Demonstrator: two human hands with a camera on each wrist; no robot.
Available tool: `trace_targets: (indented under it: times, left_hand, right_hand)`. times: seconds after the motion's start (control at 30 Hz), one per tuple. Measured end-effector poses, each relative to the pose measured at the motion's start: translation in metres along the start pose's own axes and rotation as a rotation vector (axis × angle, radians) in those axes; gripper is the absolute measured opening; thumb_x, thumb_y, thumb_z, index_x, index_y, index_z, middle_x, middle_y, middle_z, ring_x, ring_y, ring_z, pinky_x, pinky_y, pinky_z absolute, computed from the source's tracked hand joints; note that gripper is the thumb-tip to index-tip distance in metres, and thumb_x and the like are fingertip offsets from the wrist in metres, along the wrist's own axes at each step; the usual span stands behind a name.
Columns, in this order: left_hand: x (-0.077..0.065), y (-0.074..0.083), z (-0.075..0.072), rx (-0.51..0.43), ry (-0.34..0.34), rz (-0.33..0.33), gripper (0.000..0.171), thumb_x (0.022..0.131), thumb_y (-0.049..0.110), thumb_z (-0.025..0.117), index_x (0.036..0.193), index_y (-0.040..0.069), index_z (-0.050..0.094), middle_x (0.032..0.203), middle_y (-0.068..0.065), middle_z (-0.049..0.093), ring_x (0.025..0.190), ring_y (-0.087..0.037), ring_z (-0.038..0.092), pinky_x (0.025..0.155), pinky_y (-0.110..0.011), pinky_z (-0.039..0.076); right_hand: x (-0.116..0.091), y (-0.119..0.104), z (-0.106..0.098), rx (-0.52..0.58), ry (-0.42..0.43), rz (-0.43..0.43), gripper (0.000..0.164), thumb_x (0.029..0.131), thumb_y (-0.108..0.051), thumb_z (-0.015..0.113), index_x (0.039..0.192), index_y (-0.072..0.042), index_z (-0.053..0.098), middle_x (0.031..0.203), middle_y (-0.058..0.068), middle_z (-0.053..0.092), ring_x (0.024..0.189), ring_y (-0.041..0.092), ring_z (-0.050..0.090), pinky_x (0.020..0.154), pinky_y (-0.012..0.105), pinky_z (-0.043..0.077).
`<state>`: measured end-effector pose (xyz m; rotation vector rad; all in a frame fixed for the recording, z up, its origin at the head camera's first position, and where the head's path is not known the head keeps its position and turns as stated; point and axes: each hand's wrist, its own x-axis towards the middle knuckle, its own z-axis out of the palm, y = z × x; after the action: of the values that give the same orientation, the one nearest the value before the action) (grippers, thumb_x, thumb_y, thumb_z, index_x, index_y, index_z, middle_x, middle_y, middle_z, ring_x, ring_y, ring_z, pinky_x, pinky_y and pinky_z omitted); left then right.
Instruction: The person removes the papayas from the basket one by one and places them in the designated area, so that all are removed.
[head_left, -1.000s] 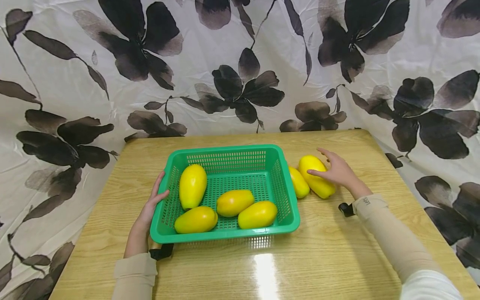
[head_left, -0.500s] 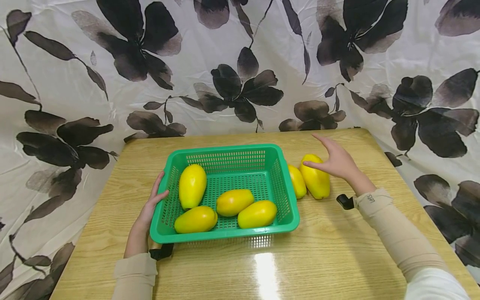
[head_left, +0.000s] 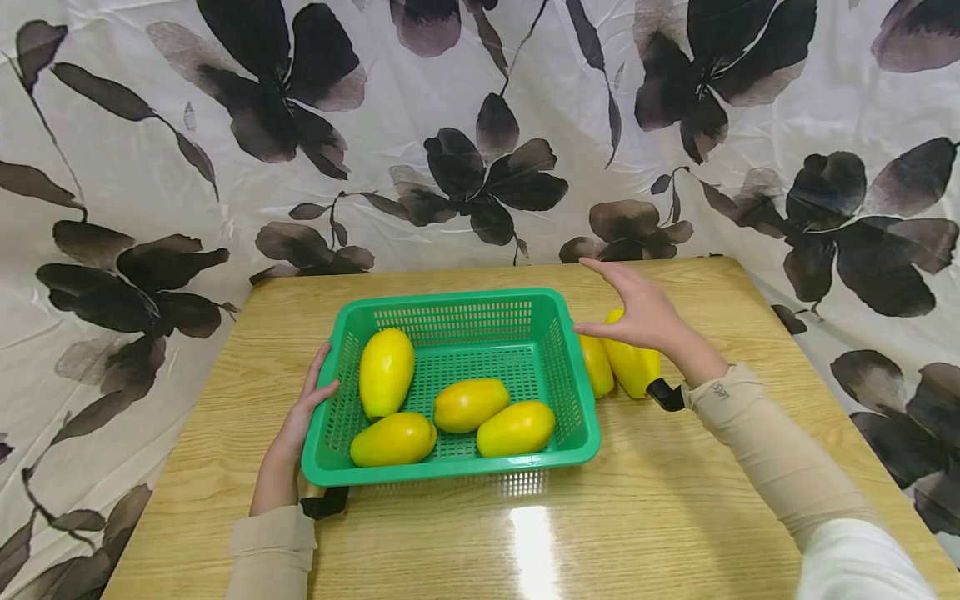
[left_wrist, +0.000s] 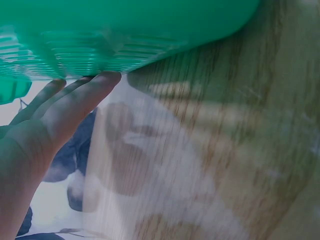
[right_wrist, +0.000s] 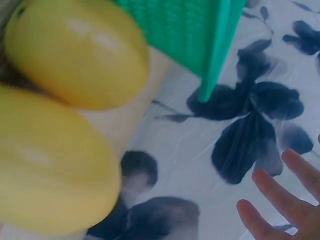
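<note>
Basket [head_left: 450, 473]: green plastic with slotted walls and a perforated floor, sitting level on the wood-grain bench [head_left: 607, 533], a white cloth [head_left: 390, 83] with dark flowers hanging behind; four yellow fruits inside, two more beside its right end.
Right sleeve [head_left: 780, 467]: beige along the forearm, white higher up, reaching in over the bench from the lower right corner.
Left sleeve [head_left: 272, 550]: beige, ending near the basket's front left corner.
Right hand [head_left: 641, 312]: spread, thumb and fingers wide apart, holding nothing, above the two outside fruits; the thumb tip is at the basket's right rim, but I cannot tell whether it touches.
Left hand [head_left: 298, 412]: fingers extended against the outside of the basket's left end, thumb at the rim; it pinches nothing.
Fruits in the basket: the back left fruit [head_left: 387, 373] points front to back along the left wall; the front left fruit [head_left: 393, 439] lies crosswise just in front of it; the front right fruit [head_left: 516, 429] and the middle fruit [head_left: 471, 406] lie close together.
Fruits on the bench: the outer fruit [head_left: 633, 367], partly behind the right hand, beside the inner fruit [head_left: 597, 367], partly behind the rim.
Wrist pieces: small and black, one [head_left: 665, 394] below the right wrist, another [head_left: 325, 502] by the left.
</note>
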<state>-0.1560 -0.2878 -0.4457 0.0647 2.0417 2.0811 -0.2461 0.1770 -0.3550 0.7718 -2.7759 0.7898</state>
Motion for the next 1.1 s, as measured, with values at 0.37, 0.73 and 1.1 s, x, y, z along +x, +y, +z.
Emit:
trace_targets:
  times: [0.37, 0.73, 1.1]
  left_hand:
    - [0.001, -0.001, 0.0, -0.017, 0.001, 0.002, 0.06, 0.1, 0.021, 0.03, 0.145, 0.039, -0.006, 0.151, 0.003, -0.017, 0.135, -0.03, 0.001, 0.104, -0.054, 0.013]
    - [0.0, -0.003, -0.002, -0.011, -0.013, 0.001, 0.059, 0.101, 0.022, 0.029, 0.145, 0.038, -0.005, 0.152, -0.001, -0.013, 0.135, -0.031, 0.006, 0.09, -0.023, 0.036]
    - [0.001, -0.001, -0.001, -0.027, -0.012, 0.012, 0.06, 0.1, 0.021, 0.03, 0.146, 0.036, -0.006, 0.152, -0.004, -0.012, 0.134, -0.034, 0.008, 0.086, -0.021, 0.04]
  right_hand:
    - [0.017, -0.03, 0.008, 0.052, -0.028, -0.107, 0.09, 0.067, -0.051, 0.075, 0.143, -0.027, 0.032, 0.141, 0.001, 0.038, 0.118, 0.025, 0.044, 0.093, 0.05, 0.037]
    - [0.036, -0.066, 0.025, 0.139, -0.083, -0.171, 0.088, 0.069, -0.054, 0.072, 0.142, -0.028, 0.031, 0.142, -0.003, 0.037, 0.118, 0.021, 0.046, 0.094, 0.046, 0.037]
    - [0.05, -0.095, 0.048, 0.161, -0.186, -0.244, 0.087, 0.07, -0.056, 0.069, 0.142, -0.025, 0.032, 0.142, -0.001, 0.036, 0.119, 0.019, 0.044, 0.097, 0.041, 0.036]
